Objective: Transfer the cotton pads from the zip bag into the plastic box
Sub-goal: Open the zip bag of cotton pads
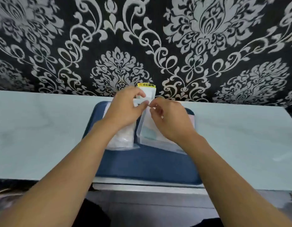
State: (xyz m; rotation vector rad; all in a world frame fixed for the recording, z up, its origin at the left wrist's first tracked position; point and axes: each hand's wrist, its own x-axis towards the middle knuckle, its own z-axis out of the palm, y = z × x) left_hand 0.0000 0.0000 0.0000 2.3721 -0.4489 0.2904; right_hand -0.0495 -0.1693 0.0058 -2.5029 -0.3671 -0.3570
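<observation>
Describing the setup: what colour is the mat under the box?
Dark blue mat, clearest in the head view.

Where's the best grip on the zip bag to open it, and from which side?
Pinch the far, top edge of the zip bag, one hand per side, coming from above. It lies flat on the blue mat left of the plastic box, mouth away from the person.

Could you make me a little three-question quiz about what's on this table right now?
1. True or false: the zip bag lies left of the plastic box.
2. What colour is the mat under them? A red, B blue, C green.
3. Where do the left hand and right hand meet?

Key: 1 true. 2 B. 3 At the far end of the bag and box, fingertips nearly touching; what they pinch is unclear.
</observation>
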